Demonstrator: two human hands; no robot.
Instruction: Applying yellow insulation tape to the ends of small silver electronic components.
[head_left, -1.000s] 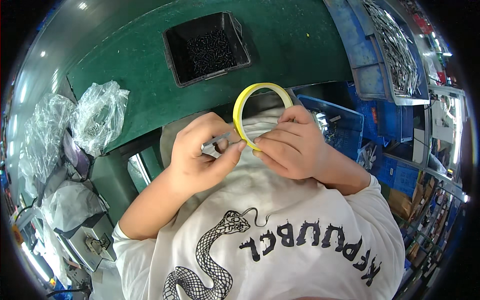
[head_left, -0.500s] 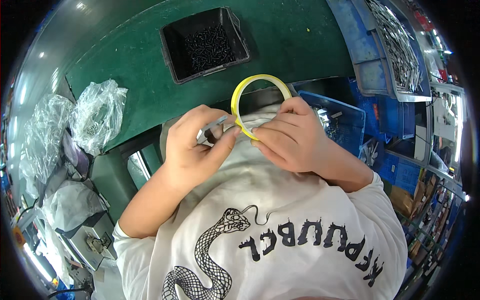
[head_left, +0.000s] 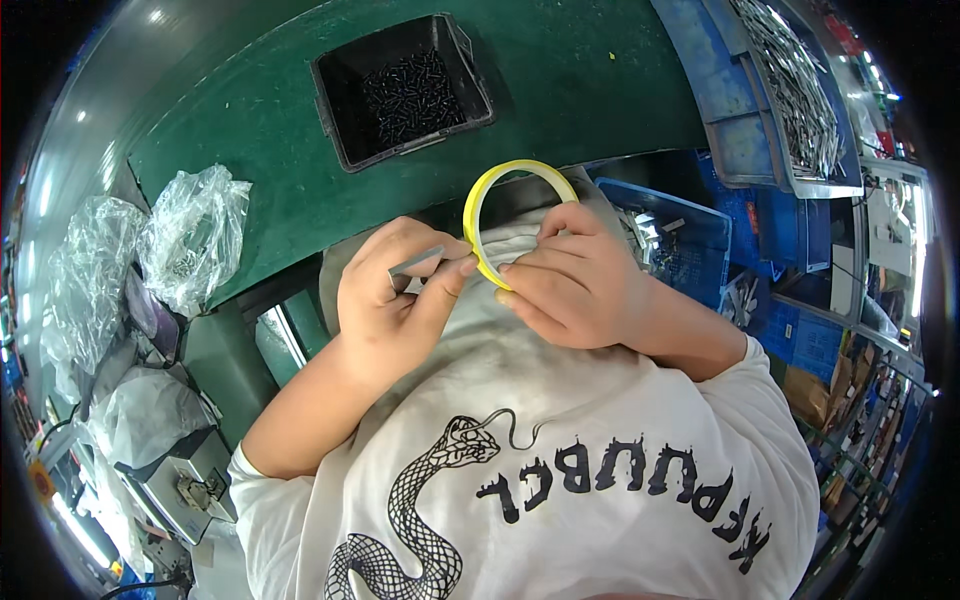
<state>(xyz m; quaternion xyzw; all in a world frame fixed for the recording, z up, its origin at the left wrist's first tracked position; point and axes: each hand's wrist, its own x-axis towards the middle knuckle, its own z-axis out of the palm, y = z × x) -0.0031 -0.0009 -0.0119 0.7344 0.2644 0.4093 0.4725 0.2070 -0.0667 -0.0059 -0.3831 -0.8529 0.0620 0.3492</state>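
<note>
A narrow roll of yellow tape (head_left: 472, 208) stands up in front of my chest. My right hand (head_left: 575, 285) is closed round the right and lower side of its ring. Opposite it, the thumb and forefinger of my left hand (head_left: 388, 300) pinch together at the roll's left edge. A small flat grey metal piece (head_left: 418, 263) with a straight edge is held in the left fingers; its lower part is hidden in the hand. Whether a loose tape end lies between the left fingertips is too small to tell.
On the green table (head_left: 260, 110) sits a black bin (head_left: 345, 150) of small dark screw-like parts. Clear plastic bags (head_left: 195, 235) lie at the left. To the right are a blue crate (head_left: 715, 235) and a blue bin (head_left: 725, 110) beside many thin metal strips (head_left: 800, 95).
Both hands and the tape roll have shifted slightly, the roll a little lower. The metal piece in my left hand has turned and shows more of its flat side.
</note>
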